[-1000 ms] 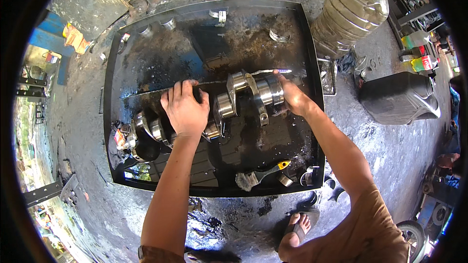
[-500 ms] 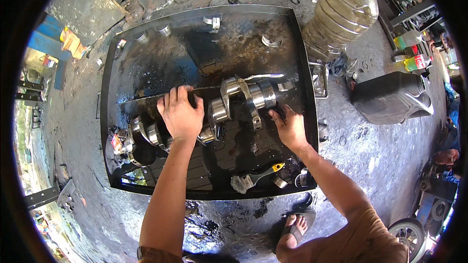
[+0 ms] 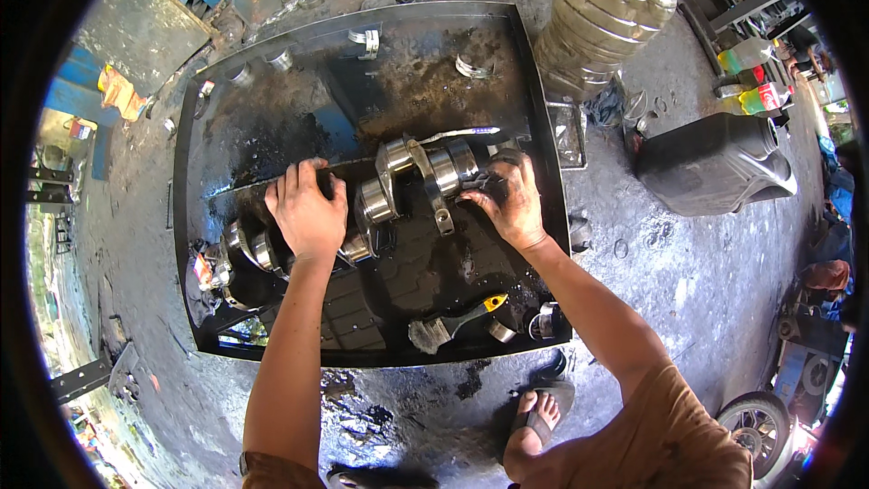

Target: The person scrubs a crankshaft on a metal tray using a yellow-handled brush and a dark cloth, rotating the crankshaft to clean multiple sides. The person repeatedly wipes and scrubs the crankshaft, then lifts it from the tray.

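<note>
Diagonally, the silvery polished-steel crankshaft (image 3: 378, 200) lies eight-to-two o'clock in the black metal tray (image 3: 434, 104) — left hand (image 3: 308, 217) curled over its middle, right hand (image 3: 516, 208) bent nearest its two-o'clock end — grips unclear.

Brown sleeves (image 3: 672, 421) and a dark sandal (image 3: 565, 396) show.

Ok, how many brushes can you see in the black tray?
1: the brush with the yellow-ended handle, lying in the tray between the crankshaft and the edge nearest the person. Another could be hidden beneath the left forearm.
</note>
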A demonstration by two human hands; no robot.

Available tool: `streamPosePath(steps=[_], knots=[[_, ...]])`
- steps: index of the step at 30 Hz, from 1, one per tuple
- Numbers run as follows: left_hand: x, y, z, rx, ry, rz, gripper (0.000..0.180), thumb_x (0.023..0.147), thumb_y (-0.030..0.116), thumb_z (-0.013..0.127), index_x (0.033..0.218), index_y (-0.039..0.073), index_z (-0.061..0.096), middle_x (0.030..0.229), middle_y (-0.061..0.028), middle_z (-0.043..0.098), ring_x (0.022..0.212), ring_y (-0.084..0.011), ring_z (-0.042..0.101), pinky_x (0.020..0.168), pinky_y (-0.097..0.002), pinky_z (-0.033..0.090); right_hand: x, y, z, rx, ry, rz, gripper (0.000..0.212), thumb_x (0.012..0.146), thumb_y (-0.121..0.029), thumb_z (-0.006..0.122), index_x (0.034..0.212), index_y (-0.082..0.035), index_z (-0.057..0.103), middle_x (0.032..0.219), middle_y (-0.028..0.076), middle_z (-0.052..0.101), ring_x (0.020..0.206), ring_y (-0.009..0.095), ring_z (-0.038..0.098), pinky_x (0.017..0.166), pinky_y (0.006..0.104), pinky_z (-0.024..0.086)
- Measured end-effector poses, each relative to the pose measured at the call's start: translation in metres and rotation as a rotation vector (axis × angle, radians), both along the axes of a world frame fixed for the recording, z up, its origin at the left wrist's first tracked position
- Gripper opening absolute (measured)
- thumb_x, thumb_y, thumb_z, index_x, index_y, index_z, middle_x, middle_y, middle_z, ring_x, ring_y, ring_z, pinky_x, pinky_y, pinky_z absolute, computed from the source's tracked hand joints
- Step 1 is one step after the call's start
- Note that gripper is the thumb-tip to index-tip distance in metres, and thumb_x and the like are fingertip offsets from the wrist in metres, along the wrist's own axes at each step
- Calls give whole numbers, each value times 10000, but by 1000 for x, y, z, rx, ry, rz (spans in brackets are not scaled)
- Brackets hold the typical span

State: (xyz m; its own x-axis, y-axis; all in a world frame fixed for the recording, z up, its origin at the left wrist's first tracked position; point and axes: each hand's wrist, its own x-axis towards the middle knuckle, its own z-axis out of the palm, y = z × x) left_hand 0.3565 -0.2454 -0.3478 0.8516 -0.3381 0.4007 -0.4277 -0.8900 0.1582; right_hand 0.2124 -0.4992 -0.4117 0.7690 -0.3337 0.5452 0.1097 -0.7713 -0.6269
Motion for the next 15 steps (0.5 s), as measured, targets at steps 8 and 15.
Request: streamPosePath(steps=[8, 15], knots=[[0, 0, 1, 9, 3, -11, 213, 824, 190, 691, 1025, 137, 643, 988, -63, 652, 1009, -288, 598, 981, -416, 382, -2, 3, 6, -114, -2, 98, 337, 743, -135, 833, 1019, -80, 646, 1089, 140, 606, 997, 364, 598, 833, 423, 529], [1, 1, -4, -12, -37, -25, 214, 804, 218, 700, 996, 137, 650, 960, -62, 643, 985, -270, 604, 992, -409, 381, 18, 7, 12, -152, 24, 112, 275, 815, -117, 765, 1080, -100, 696, 1098, 130, 640, 1048, 340, 598, 913, 435, 498]])
